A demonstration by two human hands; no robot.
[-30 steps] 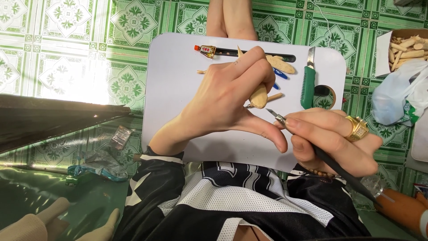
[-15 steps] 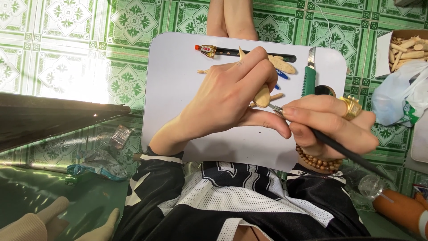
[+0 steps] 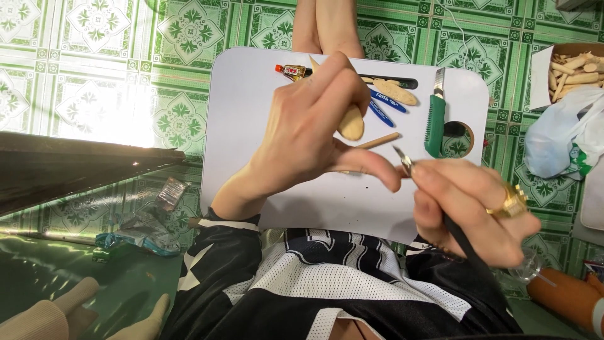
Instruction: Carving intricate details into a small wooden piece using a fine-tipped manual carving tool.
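Green patterned floor tiles (image 3: 94, 69) spread out under everything, and across my lap sits the white surface (image 3: 251, 101) — a rounded lap board with a round hole (image 3: 458, 140) near its far right corner. Off to the right a cardboard box (image 3: 566, 72) holds pale wooden pieces, with a crumpled plastic bag (image 3: 563, 141) just beside it.

My left hand (image 3: 308, 138) is raised over the middle of the surface, its fingers closed around a light wooden piece (image 3: 352, 123) whose rounded end pokes out below my fingers. My right hand (image 3: 472, 208), with a gold ring (image 3: 511, 201) on it, is curled tight around the dark handle of a carving knife (image 3: 434, 204); its small blade tip (image 3: 402, 158) sits just beside my left index fingertip, near the wood but not on it.

Farther back on the surface lie a green utility knife (image 3: 434, 116), a flat carved wood blank (image 3: 395, 92), a blue pen (image 3: 382, 108), a thin wooden stick (image 3: 377, 141) and — smallest — a little bottle with a red cap (image 3: 290, 70).
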